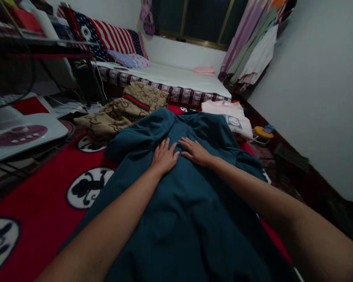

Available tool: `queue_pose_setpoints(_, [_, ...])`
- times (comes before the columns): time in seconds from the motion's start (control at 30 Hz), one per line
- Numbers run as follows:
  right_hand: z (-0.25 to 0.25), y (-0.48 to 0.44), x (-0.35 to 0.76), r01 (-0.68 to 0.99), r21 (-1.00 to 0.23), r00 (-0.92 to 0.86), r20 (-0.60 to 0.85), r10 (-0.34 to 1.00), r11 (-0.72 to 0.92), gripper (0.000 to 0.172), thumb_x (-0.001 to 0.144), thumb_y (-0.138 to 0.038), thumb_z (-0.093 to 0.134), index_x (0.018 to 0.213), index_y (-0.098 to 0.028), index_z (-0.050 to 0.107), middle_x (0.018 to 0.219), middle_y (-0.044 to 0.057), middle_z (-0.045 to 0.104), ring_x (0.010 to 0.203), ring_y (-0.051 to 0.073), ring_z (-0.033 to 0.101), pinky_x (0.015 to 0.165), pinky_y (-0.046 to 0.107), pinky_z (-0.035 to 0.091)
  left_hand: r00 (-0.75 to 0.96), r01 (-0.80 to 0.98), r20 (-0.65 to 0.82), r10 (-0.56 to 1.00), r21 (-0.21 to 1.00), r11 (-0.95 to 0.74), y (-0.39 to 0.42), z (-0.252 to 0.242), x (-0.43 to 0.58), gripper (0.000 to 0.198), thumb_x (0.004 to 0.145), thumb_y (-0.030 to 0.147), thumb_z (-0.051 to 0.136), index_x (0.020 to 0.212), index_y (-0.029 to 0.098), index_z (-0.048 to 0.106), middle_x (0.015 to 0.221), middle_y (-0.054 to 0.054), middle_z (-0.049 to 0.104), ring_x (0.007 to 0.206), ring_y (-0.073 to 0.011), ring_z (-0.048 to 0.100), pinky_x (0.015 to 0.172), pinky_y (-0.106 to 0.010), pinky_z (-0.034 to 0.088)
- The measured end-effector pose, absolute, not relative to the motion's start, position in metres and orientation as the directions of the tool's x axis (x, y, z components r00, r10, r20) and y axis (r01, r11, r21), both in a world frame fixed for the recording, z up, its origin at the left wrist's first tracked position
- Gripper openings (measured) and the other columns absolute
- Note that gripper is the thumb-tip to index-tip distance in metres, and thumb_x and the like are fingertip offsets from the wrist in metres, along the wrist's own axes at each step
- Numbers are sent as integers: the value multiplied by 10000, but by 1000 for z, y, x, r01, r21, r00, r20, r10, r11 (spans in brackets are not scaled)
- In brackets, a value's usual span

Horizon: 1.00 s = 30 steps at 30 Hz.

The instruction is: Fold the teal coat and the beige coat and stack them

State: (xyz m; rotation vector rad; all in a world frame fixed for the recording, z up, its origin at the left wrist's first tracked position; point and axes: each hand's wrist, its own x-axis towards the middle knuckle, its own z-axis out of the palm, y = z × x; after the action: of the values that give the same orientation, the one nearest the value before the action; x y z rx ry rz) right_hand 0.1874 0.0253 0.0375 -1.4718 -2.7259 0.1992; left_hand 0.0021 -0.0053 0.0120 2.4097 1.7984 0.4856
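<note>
Head view looks down on a dark teal garment (188, 203) spread flat over a red rug (41, 184) with white round emblems. Both hands lie on the cloth near its upper part. The left hand (164, 156) rests palm down with fingers spread and flat, gripping nothing. The right hand (196, 152) lies just beside it, also palm down, fingers stretched toward the left one and touching or nearly touching it. Beyond the teal cloth, to the left, lies a crumpled brown patterned garment (120, 111) with a red and green stripe. To the right lies a pale pink shirt (228, 115) with a blue square print. Farther back stands a low bed (176, 78) with a stars-and-stripes cover (111, 37) at its head. Clothes (253, 47) hang beside the dark window on the right.
</note>
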Motion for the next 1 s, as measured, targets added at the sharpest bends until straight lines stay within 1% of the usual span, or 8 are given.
queue_pose_setpoints(0.07, [30,-18,215,825,-93,-559,6,829,557,564,982,-462,293,1498,-247,226,1586,73,141,1458,235,99,1142,526,161,258,917,186,948,263,-301,-5,11,2,533,958,450,334,1435,219,393,1552,-113,259,1432,-275,214,1152,-439,196])
queue_pose_setpoints(0.23, [26,-87,277,902,-23,-432,-40,901,431,598,975,-495,287,1504,-226,216,1582,94,145,1449,266,130,1134,526,206,284,921,150,947,231,-313,-5,12,1,562,956,501,292,1446,241,376,1566,-106,221,1438,-301,182,1146,-460,184])
queue_pose_setpoints(0.33, [32,-111,294,918,3,-396,-53,917,396,597,961,-477,344,1484,-195,283,1561,122,217,1427,288,222,1119,522,264,340,913,134,931,192,-361,-7,13,0,586,952,533,267,1462,254,347,1575,-102,189,1445,-326,135,1144,-493,152])
queue_pose_setpoints(0.43, [39,-131,304,920,1,-391,9,920,391,522,932,-403,441,1393,-157,446,1489,156,374,1361,285,370,1097,470,338,434,882,79,898,165,-441,-16,14,-3,604,952,562,238,1478,273,303,1587,-100,140,1451,-327,95,1139,-540,106])
queue_pose_setpoints(0.57, [47,-156,316,923,-74,-363,162,918,378,297,889,-262,497,1130,-178,649,1264,121,583,1180,257,541,996,404,449,563,812,17,826,176,-557,-45,16,-8,736,888,692,271,1503,295,199,1589,-123,88,1453,-348,28,1090,-652,60])
queue_pose_setpoints(0.73, [54,-176,318,913,-289,-218,246,944,287,188,854,-296,578,984,-203,676,1083,72,618,939,202,623,850,345,499,677,712,61,733,196,-674,-100,14,-6,827,809,757,386,1493,324,223,1588,-139,30,1443,-389,10,1077,-670,54])
queue_pose_setpoints(0.87, [69,-193,307,871,-394,-244,176,954,295,191,844,-359,618,926,-197,676,975,55,620,860,181,612,796,314,477,789,592,10,614,252,-766,-130,26,-5,756,849,667,445,1489,321,238,1590,-117,10,1446,-368,-31,1094,-646,1])
queue_pose_setpoints(1.0, [96,-226,288,810,-467,-449,-103,887,355,288,777,-453,695,910,-200,655,880,26,605,794,165,590,709,268,455,929,370,-207,306,501,-782,-153,63,-21,708,849,606,520,1466,342,294,1592,-75,53,1455,-326,11,1119,-607,-16])
